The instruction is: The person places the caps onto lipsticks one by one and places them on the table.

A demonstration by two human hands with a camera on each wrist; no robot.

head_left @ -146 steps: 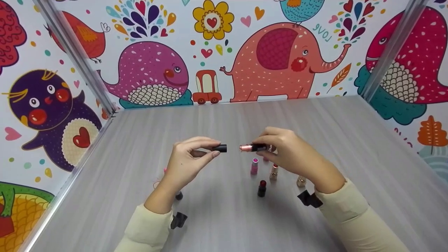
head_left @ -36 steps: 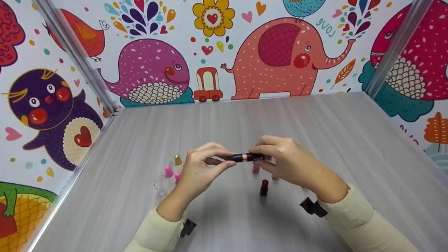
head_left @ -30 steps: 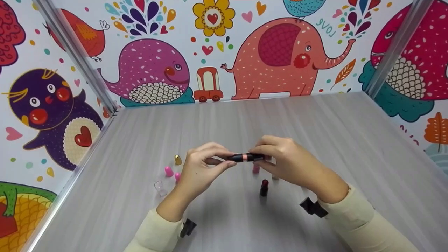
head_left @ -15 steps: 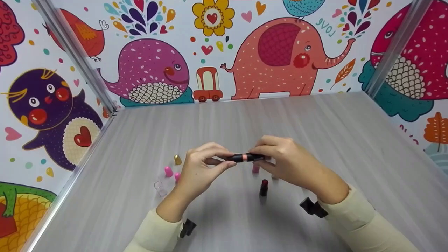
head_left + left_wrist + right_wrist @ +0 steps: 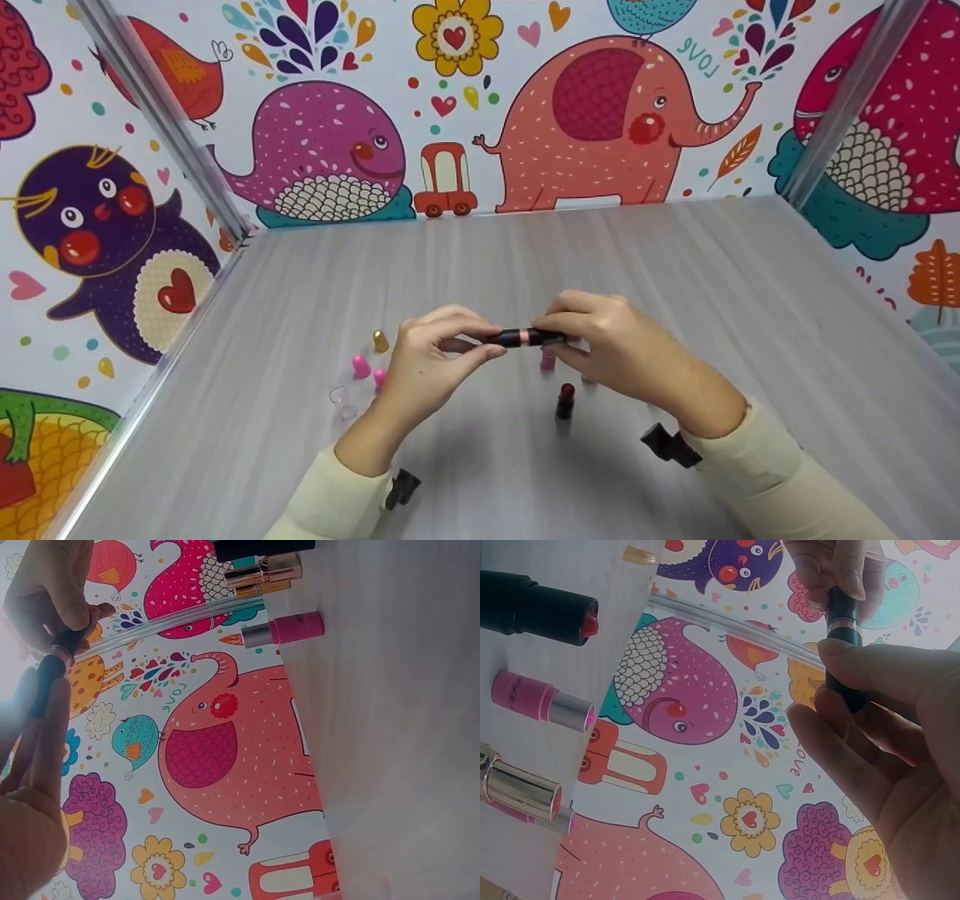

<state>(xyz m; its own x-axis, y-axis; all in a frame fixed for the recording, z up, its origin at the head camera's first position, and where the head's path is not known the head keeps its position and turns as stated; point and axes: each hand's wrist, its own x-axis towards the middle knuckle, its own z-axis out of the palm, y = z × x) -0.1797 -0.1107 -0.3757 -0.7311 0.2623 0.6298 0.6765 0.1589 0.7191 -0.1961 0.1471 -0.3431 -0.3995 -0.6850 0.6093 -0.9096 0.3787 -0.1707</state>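
Note:
Both hands hold one black lipstick (image 5: 524, 337) level above the table, with a pinkish band showing between its two black parts. The left hand (image 5: 437, 360) pinches the black cap end between thumb and fingers. From the other side, the right hand (image 5: 619, 349) grips the black base end. In the right wrist view the black tube (image 5: 844, 630) runs between both sets of fingertips, its band exposed. Below the right hand stands an uncapped dark red lipstick (image 5: 565, 402), and a pink one (image 5: 548, 361) is partly hidden behind the fingers.
Left of the left hand lie a gold cap (image 5: 381, 341), two pink caps (image 5: 361, 366) and a clear cap (image 5: 343, 403). In the right wrist view a gold lipstick (image 5: 523, 786) stands near a pink one (image 5: 541, 700). Patterned walls (image 5: 465, 112) border the table (image 5: 480, 262).
Compared with the earliest frame, the hands have come together and the cap now covers the pink lipstick tip. Over the last second, the hands and lipstick have hardly moved.

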